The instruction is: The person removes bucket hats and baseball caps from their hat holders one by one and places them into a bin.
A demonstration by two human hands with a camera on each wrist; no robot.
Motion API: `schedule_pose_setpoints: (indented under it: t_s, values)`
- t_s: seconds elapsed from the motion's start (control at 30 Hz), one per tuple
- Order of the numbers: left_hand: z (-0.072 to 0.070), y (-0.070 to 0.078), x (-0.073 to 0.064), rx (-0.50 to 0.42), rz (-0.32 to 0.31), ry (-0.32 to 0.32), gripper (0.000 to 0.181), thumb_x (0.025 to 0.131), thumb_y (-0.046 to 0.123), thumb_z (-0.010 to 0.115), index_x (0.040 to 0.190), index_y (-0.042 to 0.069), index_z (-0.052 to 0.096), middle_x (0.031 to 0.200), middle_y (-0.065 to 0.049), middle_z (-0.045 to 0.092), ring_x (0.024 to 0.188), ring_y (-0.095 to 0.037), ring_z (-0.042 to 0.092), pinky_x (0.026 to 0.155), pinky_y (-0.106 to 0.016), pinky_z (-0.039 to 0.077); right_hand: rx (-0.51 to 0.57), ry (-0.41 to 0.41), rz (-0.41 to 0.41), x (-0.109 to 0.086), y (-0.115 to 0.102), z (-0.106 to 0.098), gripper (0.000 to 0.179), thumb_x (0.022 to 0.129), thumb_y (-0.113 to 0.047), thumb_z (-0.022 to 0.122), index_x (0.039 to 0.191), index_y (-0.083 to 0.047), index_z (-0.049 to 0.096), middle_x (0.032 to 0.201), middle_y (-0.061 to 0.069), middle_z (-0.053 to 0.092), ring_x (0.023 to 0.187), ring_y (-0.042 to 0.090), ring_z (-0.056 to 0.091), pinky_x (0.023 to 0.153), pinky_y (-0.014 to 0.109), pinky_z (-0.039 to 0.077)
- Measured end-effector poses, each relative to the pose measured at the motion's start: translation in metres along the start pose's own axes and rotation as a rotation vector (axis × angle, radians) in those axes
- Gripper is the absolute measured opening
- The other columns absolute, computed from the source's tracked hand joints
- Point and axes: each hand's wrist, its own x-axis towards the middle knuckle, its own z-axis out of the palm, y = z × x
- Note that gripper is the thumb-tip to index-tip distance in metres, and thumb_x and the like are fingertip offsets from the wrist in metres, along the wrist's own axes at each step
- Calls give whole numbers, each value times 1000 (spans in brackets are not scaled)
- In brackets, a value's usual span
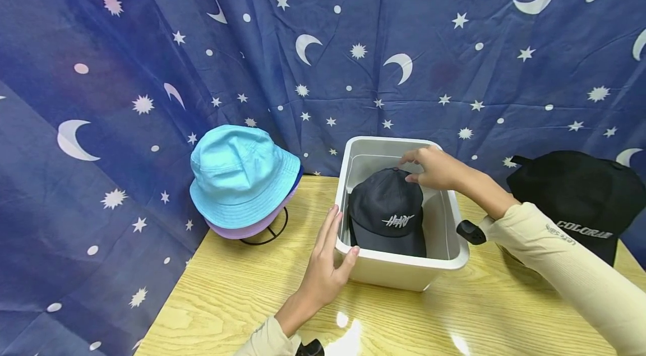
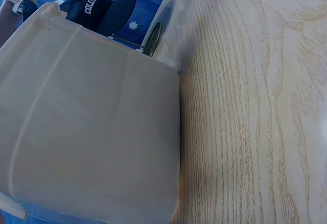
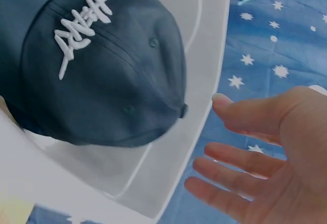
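A dark baseball cap (image 1: 386, 199) with white raised lettering sits in a white plastic bin (image 1: 388, 274), its brim toward the near side. My right hand (image 1: 435, 169) hovers over the back of the bin, close to the cap's crown. In the right wrist view that hand (image 3: 301, 165) has thumb and fingers spread apart, holding nothing, and the cap (image 3: 120, 75) lies apart from it. At the bin's near left corner my left hand (image 1: 323, 272) rests with extended fingers along the side and the thumb near the front rim. The left wrist view shows mostly the bin's outer wall (image 2: 97, 116).
Left of the bin, a light blue bucket hat (image 1: 239, 171) tops a stack with a purple one (image 1: 252, 228) on a black wire stand (image 1: 275, 234). On the right stands a black cap (image 1: 580, 193) with lettering. A starry blue curtain (image 1: 353, 81) hangs behind the wooden table (image 1: 242, 289).
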Motion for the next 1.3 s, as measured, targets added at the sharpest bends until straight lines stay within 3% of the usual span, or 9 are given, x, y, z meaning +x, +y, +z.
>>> schedule_pose_setpoints:
  t_s: [0.4,0.6,1.17,1.3]
  values:
    - [1,-1,-1,-7,1,3,65,93,25,54,146,-2,28,152,-18,24,139,-31,24,111,-39,26,-28,61,14,-19,5,-20,32,82,-7,71,112,2,65,109,21,65,104,40,59,86,54,47]
    - [1,-1,-1,-14,6,3,65,94,26,54,146,-2,27,152,-18,23,140,-31,23,112,-38,25,-63,132,-19,-32,6,-25,31,81,-7,72,109,3,66,104,20,66,94,34,62,76,49,49]
    - [2,-1,-1,-14,9,9,65,93,25,53,146,-4,27,153,-17,22,140,-30,24,111,-37,25,-82,225,81,-68,11,-44,40,79,-13,76,116,-2,64,120,25,57,117,49,47,90,66,38]
    - [2,-1,-1,-15,3,12,65,93,25,53,146,-4,27,153,-17,22,140,-29,24,111,-37,25,-87,251,96,-76,15,-48,42,79,-16,77,116,-3,64,121,25,56,114,48,49,89,65,39]
